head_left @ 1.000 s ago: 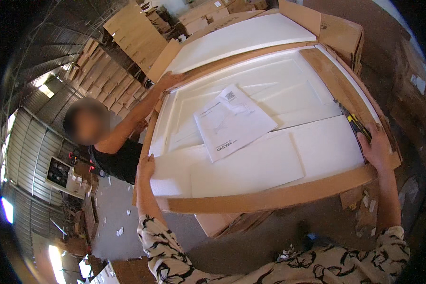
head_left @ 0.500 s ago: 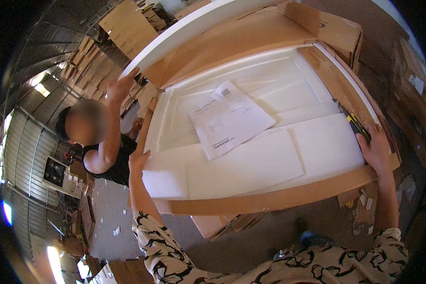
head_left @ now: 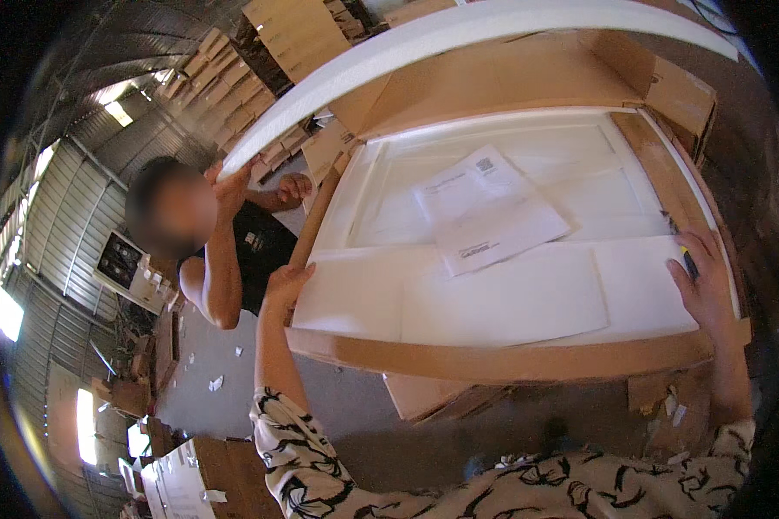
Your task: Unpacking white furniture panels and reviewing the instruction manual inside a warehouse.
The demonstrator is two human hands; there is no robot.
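Note:
In front of me sits an opened cardboard box [head_left: 511, 357], holding a white panel [head_left: 372, 186] and white foam sheets [head_left: 502, 298]. A printed instruction sheet [head_left: 493, 212] lies on top of them. My left hand [head_left: 287, 287] grips the box's left wall close to the near corner. At the right side, my right hand [head_left: 705, 281] is curled over a yellow-and-black utility knife [head_left: 688, 262], most of which it hides. Across the far side arches a long white foam piece [head_left: 459, 39]; a co-worker's hand [head_left: 230, 189] holds its left end.
The co-worker [head_left: 255, 242] stands at the box's left side. Stacked cartons [head_left: 221, 82] rise behind them. Cardboard scraps [head_left: 433, 394] lie below the near edge, and paper bits [head_left: 216, 383] litter the floor. Another carton [head_left: 190, 480] stands at the lower left.
The view has shifted, so the box appears farther right and lower. My right hand has closed over the utility knife, covering more of it. The co-worker's raised hand is lower in view.

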